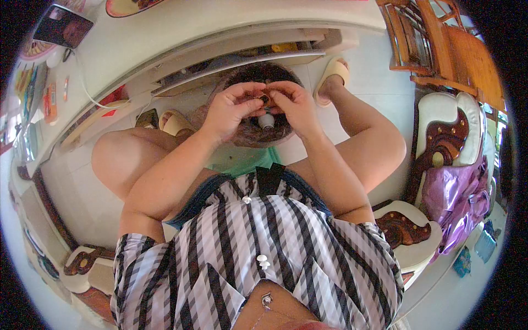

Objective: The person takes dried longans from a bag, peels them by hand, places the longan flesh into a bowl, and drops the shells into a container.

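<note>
L hand: thumb + fingers bent in, pinching one side of small dark pc; tips partly hide it.
R hand: pinching same pc from opp. side, tips v. close to L's.
Pc location: btwn both sets of fingertips, above lined bin, which stands btwn the legs.
Why there: prob. so loose bits drop in bin; fingertip grip likely bc pc is small.
Pc axis: too small + covered, can't tell which way it points.
Pale cylinder: just nearer striped shirt than the fingertips; long axis approx. toward shirt, blunt end that way. Hanging or resting: can't tell.
Worktop: beyond bin, phone at far L.
</note>
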{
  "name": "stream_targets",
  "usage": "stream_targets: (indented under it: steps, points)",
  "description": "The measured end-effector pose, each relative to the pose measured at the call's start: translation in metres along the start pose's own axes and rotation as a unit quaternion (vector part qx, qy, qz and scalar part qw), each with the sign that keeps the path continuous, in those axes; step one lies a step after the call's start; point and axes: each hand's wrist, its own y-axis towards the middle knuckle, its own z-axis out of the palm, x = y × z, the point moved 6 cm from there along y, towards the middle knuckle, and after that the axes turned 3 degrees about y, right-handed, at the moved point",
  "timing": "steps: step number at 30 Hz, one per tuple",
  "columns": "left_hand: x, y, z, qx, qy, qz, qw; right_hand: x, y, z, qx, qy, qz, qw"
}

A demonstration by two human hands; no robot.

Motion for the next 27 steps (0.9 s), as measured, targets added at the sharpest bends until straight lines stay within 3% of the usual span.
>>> stream_targets:
  steps: [4, 7, 10, 13, 19, 22, 25, 27]
  points:
    - [-0.003, 0.003, -0.002, -0.011, 0.059, 0.037, 0.997, 0.021, 0.002, -0.006, -0.013, -0.193, -0.189, 0.963]
    - [-0.003, 0.003, -0.005, 0.004, 0.140, 0.048, 0.989, 0.011, -0.003, 0.004, 0.025, -0.066, -0.037, 0.997]
    - [-0.004, 0.001, -0.007, -0.029, 0.282, 0.071, 0.956, 0.023, -0.009, 0.008, 0.017, -0.200, -0.062, 0.978]
    - [-0.006, 0.001, -0.012, -0.044, 0.268, 0.036, 0.962, 0.010, -0.006, 0.004, 0.015, -0.156, -0.009, 0.988]
    - [0.006, 0.002, -0.005, -0.031, 0.011, -0.016, 0.999, 0.006, -0.005, 0.003, -0.033, -0.095, 0.008, 0.995]
    - [-0.007, -0.001, 0.000, -0.038, 0.203, 0.016, 0.978, 0.009, -0.007, 0.006, -0.031, -0.146, -0.039, 0.988]
    - [-0.006, 0.005, -0.007, -0.035, 0.212, 0.103, 0.971, 0.016, -0.007, 0.011, 0.021, -0.124, -0.027, 0.992]
    - [-0.003, 0.005, -0.007, -0.033, 0.216, 0.115, 0.969, 0.030, -0.007, 0.014, 0.021, -0.223, -0.116, 0.968]
